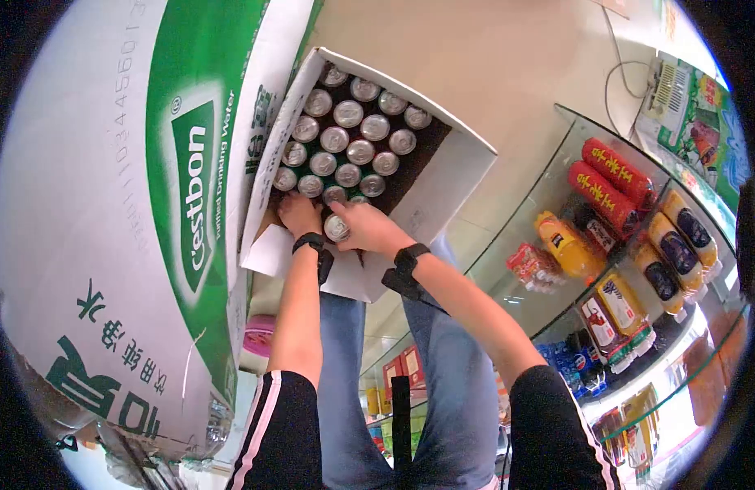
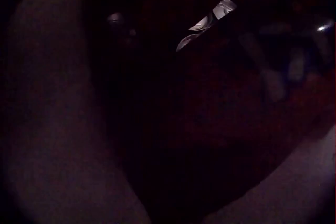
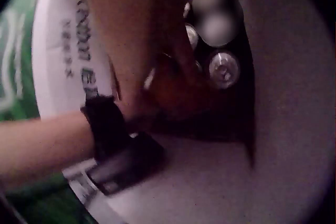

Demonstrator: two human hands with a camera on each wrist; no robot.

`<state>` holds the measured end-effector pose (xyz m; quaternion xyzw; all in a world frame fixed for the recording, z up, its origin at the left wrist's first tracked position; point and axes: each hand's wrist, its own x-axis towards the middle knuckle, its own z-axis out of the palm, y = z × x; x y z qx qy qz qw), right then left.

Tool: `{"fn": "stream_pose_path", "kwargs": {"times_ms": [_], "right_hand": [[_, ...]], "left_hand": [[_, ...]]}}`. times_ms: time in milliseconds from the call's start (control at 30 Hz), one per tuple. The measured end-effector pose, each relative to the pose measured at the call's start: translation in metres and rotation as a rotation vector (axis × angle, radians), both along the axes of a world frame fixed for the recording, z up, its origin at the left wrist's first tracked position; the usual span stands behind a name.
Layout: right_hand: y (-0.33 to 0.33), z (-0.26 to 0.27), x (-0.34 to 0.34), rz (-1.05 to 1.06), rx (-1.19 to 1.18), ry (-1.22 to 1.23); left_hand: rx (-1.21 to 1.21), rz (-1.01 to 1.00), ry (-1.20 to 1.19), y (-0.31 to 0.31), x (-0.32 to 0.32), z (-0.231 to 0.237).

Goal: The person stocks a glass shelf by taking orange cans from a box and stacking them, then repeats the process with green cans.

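An open white box holds rows of upright cans with silver tops. Inside its near corner, the left hand reaches down beside the nearest cans, its fingertips hidden. To its right, the right hand grips a can at the near end of the rows. In the right wrist view, cans stand beyond the right hand, and the left wrist wears a black strap. The left wrist view is very dark, with a few can tops showing.
A large green and white water carton stands left of the box. On the right, a glass display case holds red packages, an orange package and other packets. A pink round object lies low at the left.
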<state>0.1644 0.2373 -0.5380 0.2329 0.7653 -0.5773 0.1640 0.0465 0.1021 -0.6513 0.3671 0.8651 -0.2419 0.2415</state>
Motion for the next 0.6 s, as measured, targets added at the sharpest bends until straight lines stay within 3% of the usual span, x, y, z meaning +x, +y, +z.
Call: {"fn": "stream_pose_path", "kwargs": {"times_ms": [67,133,200,233,333,400,467,533,600], "right_hand": [[-0.003,0.006,0.010,-0.229,-0.062,-0.009],[-0.002,0.020,0.016,-0.306,-0.087,-0.054],[0.010,0.034,0.019,-0.468,-0.114,-0.115],[0.012,0.041,0.020,-0.497,-0.081,-0.065],[0.025,0.078,0.025,-0.490,0.060,-0.121],[0.039,0.111,0.033,-0.551,0.070,-0.100],[0.050,0.145,0.047,-0.616,0.088,-0.065],[0.058,0.178,0.064,-0.663,0.168,-0.070],[0.075,0.245,0.072,-0.757,0.074,-0.071]], "left_hand": [[-0.066,0.086,-0.025,0.002,0.005,0.008],[-0.087,0.097,-0.047,-0.007,0.005,0.001],[-0.078,-0.064,-0.005,-0.005,0.003,0.006],[-0.101,-0.060,-0.045,0.018,0.002,0.042],[-0.214,-0.075,-0.054,0.036,-0.004,0.078],[-0.082,-0.108,0.002,0.026,-0.001,0.095],[0.027,-0.079,-0.120,0.051,-0.008,0.173],[0.117,-0.066,-0.149,0.039,-0.010,0.200],[0.333,-0.084,-0.176,0.028,-0.009,0.248]]}}
